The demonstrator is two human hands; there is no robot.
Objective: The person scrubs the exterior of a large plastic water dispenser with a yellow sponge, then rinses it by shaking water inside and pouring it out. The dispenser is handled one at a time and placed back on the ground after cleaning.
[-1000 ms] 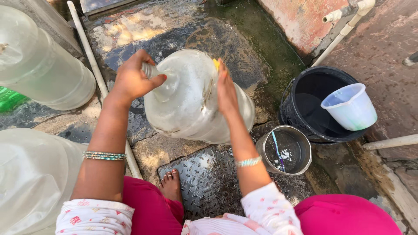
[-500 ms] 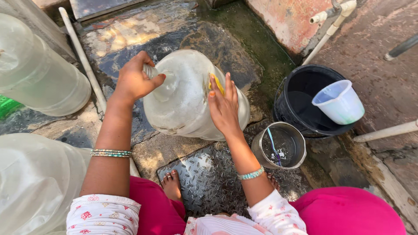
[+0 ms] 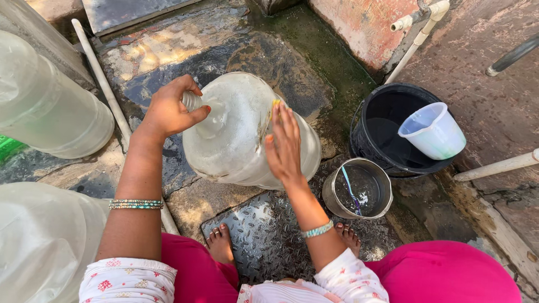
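The water jar I grip is cloudy clear plastic. Under my right palm shows a yellow scrub pad. Right of my grip sit a black bucket with a pale blue-white mug, and a steel pot. My bangles are teal and silver, my sleeves white with red flowers, my trousers magenta.

Wet stone floor; sunlit wall

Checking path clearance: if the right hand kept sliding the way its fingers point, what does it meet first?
The right hand lies flat on the water jug, fingers pointing up-frame. Past the jug's curve, probably the wet stone floor; depth is unclear.
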